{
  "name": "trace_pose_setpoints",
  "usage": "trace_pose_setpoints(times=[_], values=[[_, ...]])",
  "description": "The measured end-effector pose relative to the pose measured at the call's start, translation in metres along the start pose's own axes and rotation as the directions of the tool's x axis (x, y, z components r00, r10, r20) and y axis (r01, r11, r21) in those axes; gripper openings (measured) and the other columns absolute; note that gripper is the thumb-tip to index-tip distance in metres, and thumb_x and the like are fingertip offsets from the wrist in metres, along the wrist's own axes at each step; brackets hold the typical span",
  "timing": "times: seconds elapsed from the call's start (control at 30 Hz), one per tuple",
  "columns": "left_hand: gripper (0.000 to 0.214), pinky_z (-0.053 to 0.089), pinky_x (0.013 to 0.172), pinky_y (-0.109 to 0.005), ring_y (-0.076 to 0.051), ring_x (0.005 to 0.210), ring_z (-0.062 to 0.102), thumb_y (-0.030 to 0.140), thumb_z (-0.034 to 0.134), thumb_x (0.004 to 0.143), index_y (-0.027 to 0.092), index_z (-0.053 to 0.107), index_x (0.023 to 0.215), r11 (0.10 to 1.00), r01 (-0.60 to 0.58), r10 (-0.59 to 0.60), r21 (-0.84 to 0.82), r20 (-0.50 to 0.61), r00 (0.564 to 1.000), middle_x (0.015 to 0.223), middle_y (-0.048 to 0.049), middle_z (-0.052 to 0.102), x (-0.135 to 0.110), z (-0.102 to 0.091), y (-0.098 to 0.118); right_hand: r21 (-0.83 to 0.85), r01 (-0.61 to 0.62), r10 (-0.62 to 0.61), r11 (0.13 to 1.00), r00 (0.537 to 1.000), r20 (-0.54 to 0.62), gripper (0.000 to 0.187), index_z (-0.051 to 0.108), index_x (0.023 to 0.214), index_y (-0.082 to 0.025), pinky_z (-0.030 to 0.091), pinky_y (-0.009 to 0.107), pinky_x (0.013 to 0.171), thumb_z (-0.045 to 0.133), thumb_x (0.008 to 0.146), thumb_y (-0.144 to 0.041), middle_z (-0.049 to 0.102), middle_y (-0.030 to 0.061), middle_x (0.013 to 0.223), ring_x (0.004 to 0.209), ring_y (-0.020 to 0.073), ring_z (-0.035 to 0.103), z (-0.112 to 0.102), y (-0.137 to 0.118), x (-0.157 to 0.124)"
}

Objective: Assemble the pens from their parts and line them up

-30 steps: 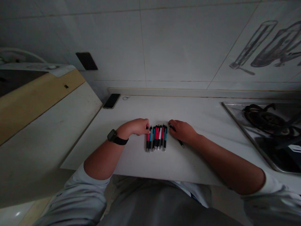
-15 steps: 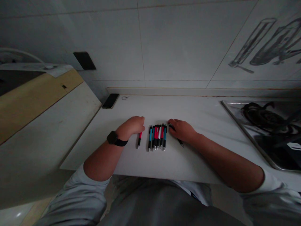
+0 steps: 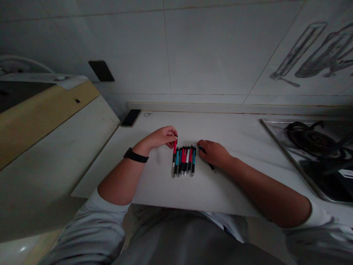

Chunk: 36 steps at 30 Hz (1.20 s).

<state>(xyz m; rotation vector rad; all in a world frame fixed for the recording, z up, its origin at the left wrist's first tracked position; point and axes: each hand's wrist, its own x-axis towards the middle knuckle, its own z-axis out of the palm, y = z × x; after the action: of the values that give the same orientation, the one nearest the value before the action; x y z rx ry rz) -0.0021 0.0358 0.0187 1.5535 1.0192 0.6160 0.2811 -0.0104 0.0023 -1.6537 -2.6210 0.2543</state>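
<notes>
My left hand pinches a red pen by its upper end, its tip pointing toward me. The pen hangs at the left side of a row of several pens in blue, red and white with black grips. These lie side by side on the white countertop, tips toward me. To the right of the row, my right hand is closed over a dark pen, whose tip sticks out below the palm. The fingertips of that hand are partly hidden.
A phone lies at the back left, with a small ring beside it. On the left stands a white panel with a wooden edge. A gas stove is on the right; a tiled wall rises behind.
My left hand has lifted the red pen and carried it right and slightly away from me, to the left side of the row. My right hand stays in place.
</notes>
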Motion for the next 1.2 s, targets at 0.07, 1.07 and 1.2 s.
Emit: trace_pose_setpoints(times=[0.07,1.07,1.2], values=[[0.019,0.058,0.067,-0.027,-0.013,0.069,0.068,0.022,0.068,0.087,0.018,0.054,0.1,0.993,-0.111,0.113,0.04,-0.043,0.993,0.078,0.0002,0.066,-0.002,0.004,0.005,-0.007,0.002,-0.002,1.0,1.0,0.004,0.035,0.06,0.129,-0.019,0.044,0.031,0.078,0.047,0.099,-0.031,0.073,0.0134,0.117,0.095,0.024,0.069,0.0,0.0,0.0],[0.012,0.061,0.074,-0.017,-0.008,0.072,0.071,0.013,0.058,0.1,0.014,0.065,0.09,0.454,-0.252,-0.249,-0.854,-0.394,0.885,0.08,-0.0039,0.072,0.015,0.014,0.011,0.025,0.0,0.0,1.0,1.0,0.002,0.035,0.06,0.13,-0.019,0.045,0.03,0.08,0.049,0.098,-0.029,0.072,0.0125,0.121,0.097,0.0227,0.07,0.0,0.001,0.0],[0.012,0.061,0.069,-0.019,-0.009,0.067,0.07,0.011,0.061,0.098,0.011,0.067,0.089,0.386,-0.236,-0.248,-0.892,-0.346,0.905,0.078,-0.0048,0.072,0.013,0.021,0.015,0.04,0.009,-0.009,0.999,1.0,-0.004,0.035,0.06,0.129,-0.019,0.045,0.029,0.081,0.049,0.097,-0.028,0.072,0.0122,0.121,0.097,0.0226,0.07,0.001,0.002,0.001]])
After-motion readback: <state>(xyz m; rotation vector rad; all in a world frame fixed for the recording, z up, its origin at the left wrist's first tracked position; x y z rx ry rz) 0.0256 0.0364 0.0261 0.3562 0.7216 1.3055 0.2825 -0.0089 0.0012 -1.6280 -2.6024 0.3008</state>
